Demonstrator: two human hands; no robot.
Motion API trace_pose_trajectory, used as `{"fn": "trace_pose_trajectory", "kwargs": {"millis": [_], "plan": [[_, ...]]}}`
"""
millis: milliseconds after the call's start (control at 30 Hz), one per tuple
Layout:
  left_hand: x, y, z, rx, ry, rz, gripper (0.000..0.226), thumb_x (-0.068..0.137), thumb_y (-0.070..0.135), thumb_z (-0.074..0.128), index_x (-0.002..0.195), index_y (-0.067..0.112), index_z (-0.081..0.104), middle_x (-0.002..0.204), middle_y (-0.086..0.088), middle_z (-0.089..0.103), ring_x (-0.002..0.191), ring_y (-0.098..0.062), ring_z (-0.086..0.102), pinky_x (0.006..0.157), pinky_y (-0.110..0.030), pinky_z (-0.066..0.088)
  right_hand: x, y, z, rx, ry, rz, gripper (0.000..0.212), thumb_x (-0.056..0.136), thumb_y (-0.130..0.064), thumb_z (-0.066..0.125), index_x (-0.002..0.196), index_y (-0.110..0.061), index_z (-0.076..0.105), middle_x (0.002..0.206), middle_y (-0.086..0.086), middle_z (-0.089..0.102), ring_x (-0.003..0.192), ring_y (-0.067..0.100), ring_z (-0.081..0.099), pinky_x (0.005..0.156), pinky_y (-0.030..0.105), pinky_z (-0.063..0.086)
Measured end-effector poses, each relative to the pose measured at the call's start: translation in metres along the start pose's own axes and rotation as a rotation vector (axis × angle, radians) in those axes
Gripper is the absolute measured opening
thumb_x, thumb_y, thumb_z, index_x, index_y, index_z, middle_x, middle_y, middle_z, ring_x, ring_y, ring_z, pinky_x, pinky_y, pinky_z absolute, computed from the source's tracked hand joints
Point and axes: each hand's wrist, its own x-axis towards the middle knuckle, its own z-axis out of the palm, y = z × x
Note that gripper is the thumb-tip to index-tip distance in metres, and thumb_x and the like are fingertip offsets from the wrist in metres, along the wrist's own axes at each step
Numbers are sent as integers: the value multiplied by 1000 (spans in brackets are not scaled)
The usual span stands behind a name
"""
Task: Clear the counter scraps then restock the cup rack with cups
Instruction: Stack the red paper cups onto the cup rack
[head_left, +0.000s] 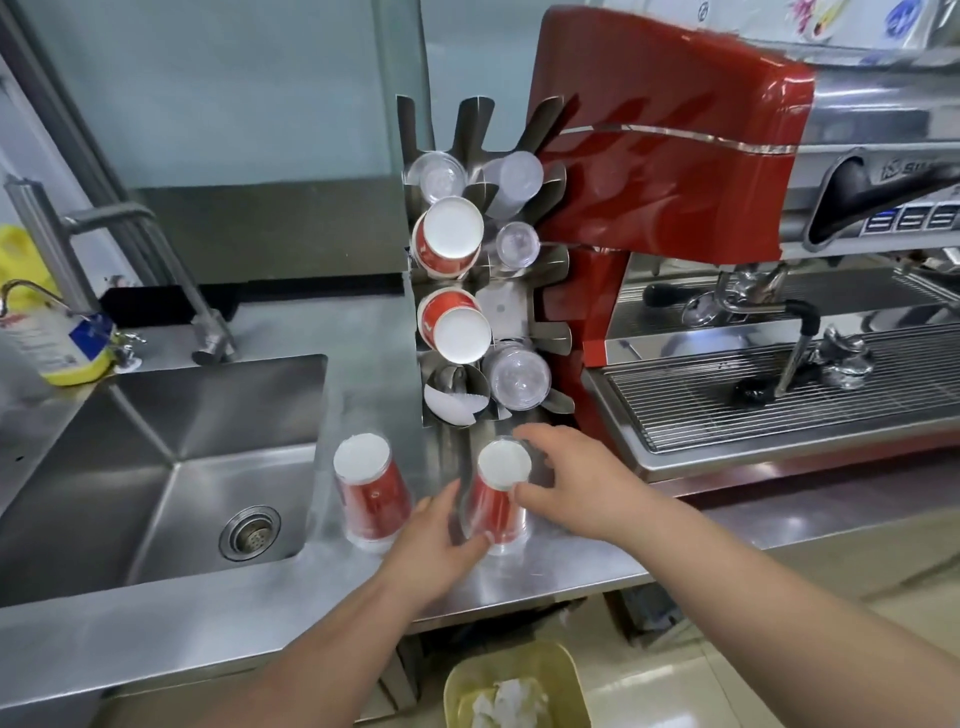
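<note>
Red cup stack (496, 501), at six o'clock of the cup rack (480, 291), was gripped by left hand (441, 540) and right hand (566, 483).

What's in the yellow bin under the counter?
The yellow bin on the floor holds crumpled white scraps, paper or plastic, hard to tell. Its lower part is cut off by the frame edge, so anything below the scraps stays unseen.
</note>
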Motion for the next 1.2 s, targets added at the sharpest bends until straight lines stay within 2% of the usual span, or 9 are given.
{"fn": "trace_pose_trajectory", "kwargs": {"millis": [100,167,333,433,600,767,933,1033,1200], "plan": [[9,-6,9,-7,-4,-14,101,64,68,58,152,31,23,134,-1,49,122,-17,49,101,-36,43,7,1,17,30,-13,-22,73,77,-35,71,143,-30,41,141,-3,47,132,11,40,110,22,30],[13,-11,14,-24,14,-7,97,63,68,59,149,34,28,129,0,53,119,-17,54,98,-38,47,11,4,24,28,0,-19,76,77,-35,71,145,-30,38,144,-4,44,134,10,38,113,26,31],[16,-12,18,-58,68,30,70,75,46,69,139,35,43,118,5,52,107,-11,55,93,-30,47,13,8,32,51,56,-32,64,78,-23,69,138,-31,48,134,-4,51,129,10,43,105,20,35],[17,-14,22,-66,77,44,68,79,36,72,140,35,41,113,6,47,106,-11,54,93,-27,45,12,9,33,69,81,-49,60,78,-22,70,133,-32,51,127,-6,54,124,8,45,101,19,37],[20,-15,26,-113,36,21,63,73,45,70,131,40,45,114,6,59,102,-13,61,89,-34,51,12,10,33,76,91,-29,63,78,-25,72,136,-31,46,125,-4,50,122,10,45,96,19,37],[23,-16,29,-114,31,4,55,71,49,67,122,38,49,105,10,65,95,-15,62,72,-24,45,13,10,32,104,90,-9,63,76,-24,74,133,-34,49,117,-8,47,120,7,45,94,13,33],[24,-13,27,-115,38,-14,64,69,53,67,128,43,46,112,12,64,101,-10,62,84,-32,53,12,7,26,103,90,-16,60,76,-23,74,130,-33,51,110,-12,46,115,3,45,92,13,34],[26,-11,23,-125,46,-2,72,67,56,65,134,44,42,118,9,62,103,-15,63,88,-40,54,11,5,19,105,99,-10,62,75,-25,72,132,-34,49,113,-11,45,108,1,46,95,17,39],[22,3,9,-141,88,24,79,69,51,67,141,38,38,126,7,56,112,-14,58,98,-39,48,10,-2,6,91,115,-6,67,77,-31,71,138,-33,44,125,-7,45,100,2,49,91,16,38]]}}
